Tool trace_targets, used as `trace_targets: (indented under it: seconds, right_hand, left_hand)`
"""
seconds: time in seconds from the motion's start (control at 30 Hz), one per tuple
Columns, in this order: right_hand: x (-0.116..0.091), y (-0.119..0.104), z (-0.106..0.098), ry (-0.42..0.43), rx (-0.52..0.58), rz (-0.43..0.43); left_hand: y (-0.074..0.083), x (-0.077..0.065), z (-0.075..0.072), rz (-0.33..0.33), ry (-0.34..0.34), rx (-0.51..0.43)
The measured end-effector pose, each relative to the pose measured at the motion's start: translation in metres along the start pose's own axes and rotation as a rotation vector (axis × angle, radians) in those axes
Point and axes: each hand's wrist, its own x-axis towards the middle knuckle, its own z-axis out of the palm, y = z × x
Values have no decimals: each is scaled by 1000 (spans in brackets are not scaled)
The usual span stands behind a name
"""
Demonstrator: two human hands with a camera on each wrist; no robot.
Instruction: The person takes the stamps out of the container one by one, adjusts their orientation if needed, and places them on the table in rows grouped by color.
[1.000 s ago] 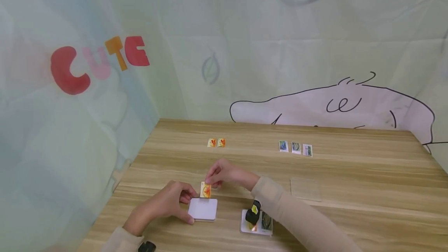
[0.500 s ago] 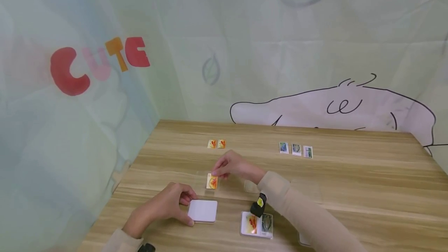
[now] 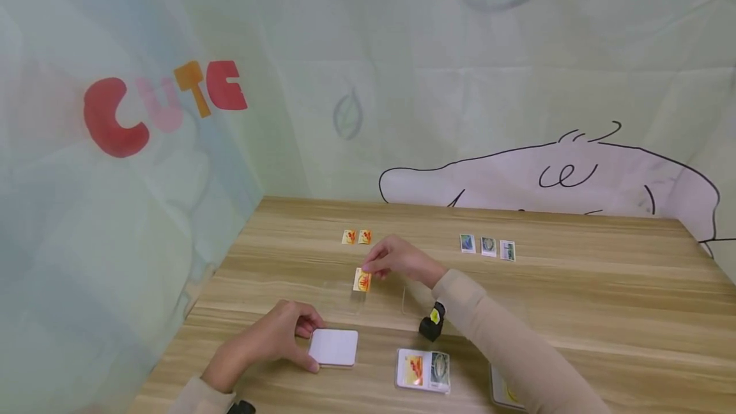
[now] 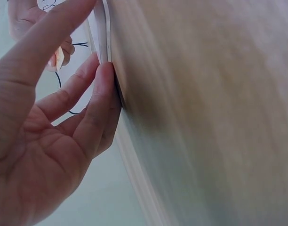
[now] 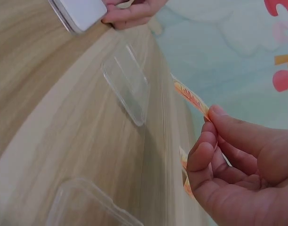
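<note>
My right hand [image 3: 405, 259] pinches a small orange-and-yellow stamp [image 3: 361, 280] by its upper right corner, between thumb and fingers, above the table. In the right wrist view the stamp [image 5: 190, 98] looks thin and slightly bowed. My left hand [image 3: 283, 336] grips the left side of a flat white stack with rounded corners [image 3: 336, 347], thumb at the near corner and fingers at the far one. The left wrist view shows the fingertips [image 4: 104, 73] against the stack's edge. A clear plastic case [image 5: 127, 82] lies on the table below the held stamp.
Two orange stamps [image 3: 365, 236] lie at the back, and three bluish or grey ones [image 3: 488, 246] farther right. A white stack with two pictures [image 3: 422, 370] lies front centre. Another case [image 3: 501, 388] is partly under the right sleeve. A second clear case [image 5: 83, 202] lies nearby.
My right hand has carried the stamp away from the white stack, up and to the right, toward the back of the table. My left hand stays at the stack.
</note>
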Motion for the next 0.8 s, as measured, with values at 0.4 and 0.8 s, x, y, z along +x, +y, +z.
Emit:
trace_targets:
  seconds: [0.4, 0.8]
  right_hand:
    - [4, 1, -13, 42, 7, 52]
    - [17, 10, -27, 90, -13, 73]
  left_hand:
    - [0, -1, 0, -12, -1, -10]
    - [-1, -1, 0, -16, 7, -4]
